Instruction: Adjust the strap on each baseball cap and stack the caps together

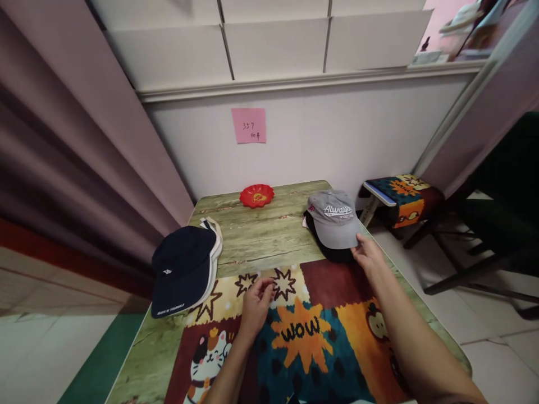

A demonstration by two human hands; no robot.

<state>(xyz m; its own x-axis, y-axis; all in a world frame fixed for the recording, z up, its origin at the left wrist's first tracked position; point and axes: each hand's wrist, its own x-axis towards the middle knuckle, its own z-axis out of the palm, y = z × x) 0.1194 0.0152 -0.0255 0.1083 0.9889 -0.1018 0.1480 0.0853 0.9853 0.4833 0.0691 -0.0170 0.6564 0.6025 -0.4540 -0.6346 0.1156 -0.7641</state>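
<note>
My right hand (367,252) grips the brim edge of a grey baseball cap (334,216) with white "Always" lettering, on the table's right side. Under it sits a black cap (328,247), mostly covered. Over the patterned mat (290,365) is my left hand (257,303), fingers loosely bent, with nothing visible in them. To its left lies a navy baseball cap (183,266) with small white lettering on its brim. Pale caps (218,247) are stacked beneath the navy one, only their edges showing.
A red scalloped dish (256,196) stands at the back of the wood-patterned table (261,235). A pink note (249,125) is stuck on the wall behind. Right of the table are a low cloth-covered stool (410,196) and a dark chair (501,213). A curtain (105,140) hangs left.
</note>
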